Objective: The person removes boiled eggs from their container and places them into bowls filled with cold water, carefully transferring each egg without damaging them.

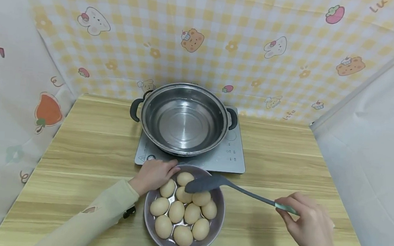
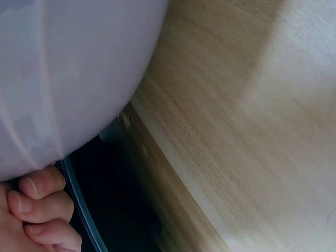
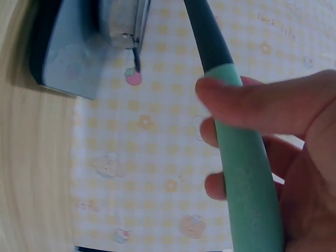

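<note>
A purple-grey bowl (image 1: 218, 226) of light brown eggs (image 1: 176, 212) stands on the near part of the table. My left hand (image 1: 153, 175) holds its rim at the far left side; in the left wrist view the fingers (image 2: 50, 207) curl against the bowl's outer wall (image 2: 79, 68). My right hand (image 1: 309, 222) grips a dark grey cooking spoon (image 1: 209, 183) by its green handle (image 3: 244, 173), thumb across the front. The spoon's head is over the eggs at the bowl's far right; whether it touches them I cannot tell.
Behind the bowl, a two-handled steel pot (image 1: 184, 127) with what looks like water stands on a flat grey cooktop (image 1: 214, 163). A yellow checked cloth (image 1: 216, 58) hangs behind the wooden table (image 1: 275, 157), with white sheets (image 1: 383, 127) at both sides.
</note>
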`<action>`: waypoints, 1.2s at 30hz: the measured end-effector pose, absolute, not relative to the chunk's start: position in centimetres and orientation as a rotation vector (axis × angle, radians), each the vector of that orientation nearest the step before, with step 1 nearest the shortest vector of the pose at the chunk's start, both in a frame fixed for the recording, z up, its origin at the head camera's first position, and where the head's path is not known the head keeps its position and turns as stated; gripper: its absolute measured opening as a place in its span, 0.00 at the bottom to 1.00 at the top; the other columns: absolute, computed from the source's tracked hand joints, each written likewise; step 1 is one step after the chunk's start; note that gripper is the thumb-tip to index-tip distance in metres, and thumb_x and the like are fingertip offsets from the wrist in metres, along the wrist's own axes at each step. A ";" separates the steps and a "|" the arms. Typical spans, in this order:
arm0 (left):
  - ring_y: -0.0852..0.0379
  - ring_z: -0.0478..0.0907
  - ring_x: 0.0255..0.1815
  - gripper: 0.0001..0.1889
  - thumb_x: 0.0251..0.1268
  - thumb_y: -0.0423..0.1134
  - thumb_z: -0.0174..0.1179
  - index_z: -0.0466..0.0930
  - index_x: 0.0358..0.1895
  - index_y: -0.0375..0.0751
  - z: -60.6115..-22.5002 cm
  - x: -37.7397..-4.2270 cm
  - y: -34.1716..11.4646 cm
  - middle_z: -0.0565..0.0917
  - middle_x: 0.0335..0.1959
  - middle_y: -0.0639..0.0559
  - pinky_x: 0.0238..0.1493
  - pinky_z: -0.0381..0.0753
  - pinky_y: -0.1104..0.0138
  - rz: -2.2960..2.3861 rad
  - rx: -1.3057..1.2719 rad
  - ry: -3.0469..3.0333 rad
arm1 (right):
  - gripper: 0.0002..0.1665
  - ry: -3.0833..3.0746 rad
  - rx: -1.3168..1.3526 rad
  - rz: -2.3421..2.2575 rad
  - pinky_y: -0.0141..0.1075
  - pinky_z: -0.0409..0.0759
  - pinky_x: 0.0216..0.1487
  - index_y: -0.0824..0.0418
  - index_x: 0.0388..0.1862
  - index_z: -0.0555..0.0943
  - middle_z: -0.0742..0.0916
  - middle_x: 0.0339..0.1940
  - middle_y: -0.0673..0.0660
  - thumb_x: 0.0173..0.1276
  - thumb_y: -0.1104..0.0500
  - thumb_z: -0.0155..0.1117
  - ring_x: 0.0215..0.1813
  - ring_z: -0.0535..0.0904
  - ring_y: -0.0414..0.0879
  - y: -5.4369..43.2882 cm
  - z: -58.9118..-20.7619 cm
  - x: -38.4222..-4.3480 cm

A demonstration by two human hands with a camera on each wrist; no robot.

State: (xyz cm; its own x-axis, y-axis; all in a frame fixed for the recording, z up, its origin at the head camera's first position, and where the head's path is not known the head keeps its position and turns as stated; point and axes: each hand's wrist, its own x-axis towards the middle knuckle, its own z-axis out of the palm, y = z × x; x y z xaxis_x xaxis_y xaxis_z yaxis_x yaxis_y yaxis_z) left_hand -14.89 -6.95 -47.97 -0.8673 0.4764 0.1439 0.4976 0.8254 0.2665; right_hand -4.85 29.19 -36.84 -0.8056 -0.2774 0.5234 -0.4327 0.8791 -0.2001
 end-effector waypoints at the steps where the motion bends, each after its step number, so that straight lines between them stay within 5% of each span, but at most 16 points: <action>1: 0.52 0.75 0.15 0.13 0.67 0.50 0.48 0.69 0.27 0.49 -48.0 -14.9 -7.0 0.70 0.10 0.55 0.14 0.64 0.62 -0.455 -0.781 -2.930 | 0.06 -2.586 0.515 0.479 0.21 0.56 0.14 0.48 0.24 0.82 0.80 0.23 0.39 0.48 0.54 0.72 0.16 0.68 0.27 29.2 -37.1 -4.9; 3: 0.51 0.76 0.15 0.12 0.67 0.50 0.48 0.70 0.28 0.49 -48.0 -14.9 -7.0 0.71 0.11 0.55 0.14 0.64 0.62 -0.453 -0.776 -2.926 | 0.16 -2.651 0.508 0.630 0.21 0.58 0.14 0.50 0.27 0.82 0.80 0.22 0.40 0.40 0.67 0.74 0.15 0.66 0.26 29.1 -37.7 -4.9; 9: 0.51 0.75 0.15 0.13 0.67 0.51 0.48 0.70 0.28 0.49 -48.0 -14.9 -7.1 0.70 0.11 0.55 0.14 0.64 0.62 -0.445 -0.774 -2.946 | 0.14 -2.596 0.497 1.200 0.26 0.62 0.15 0.66 0.36 0.80 0.75 0.19 0.43 0.52 0.79 0.61 0.15 0.63 0.33 28.4 -40.0 -5.6; 13: 0.51 0.75 0.16 0.13 0.68 0.51 0.47 0.72 0.29 0.49 -47.9 -15.0 -7.2 0.71 0.11 0.55 0.14 0.64 0.63 -0.454 -0.760 -2.972 | 0.08 -2.610 0.211 1.234 0.27 0.68 0.17 0.72 0.40 0.78 0.79 0.23 0.49 0.61 0.74 0.56 0.18 0.69 0.36 27.8 -40.6 -7.1; 20: 0.51 0.77 0.18 0.13 0.68 0.52 0.46 0.73 0.32 0.49 -47.9 -15.1 -7.1 0.72 0.12 0.54 0.16 0.66 0.62 -0.451 -0.754 -2.975 | 0.15 -2.762 -0.374 1.054 0.31 0.70 0.23 0.72 0.49 0.75 0.82 0.34 0.67 0.68 0.64 0.50 0.23 0.74 0.39 28.9 -42.5 -12.3; 36: 0.52 0.75 0.16 0.12 0.67 0.51 0.48 0.71 0.29 0.50 -48.0 -14.7 -6.9 0.69 0.11 0.56 0.15 0.64 0.63 -0.462 -0.767 -2.960 | 0.17 -2.905 -0.466 0.996 0.34 0.71 0.25 0.78 0.49 0.72 0.80 0.36 0.72 0.66 0.66 0.48 0.29 0.76 0.52 29.2 -47.8 -19.9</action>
State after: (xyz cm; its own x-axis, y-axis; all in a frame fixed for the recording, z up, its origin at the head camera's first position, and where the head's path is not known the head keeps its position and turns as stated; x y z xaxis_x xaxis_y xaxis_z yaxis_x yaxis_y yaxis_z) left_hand -14.72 -6.91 -48.02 -0.8758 0.4672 0.1212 0.4819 0.8323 0.2738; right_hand -19.90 29.16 -47.81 -0.9543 0.2920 -0.0631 0.2693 0.7492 -0.6051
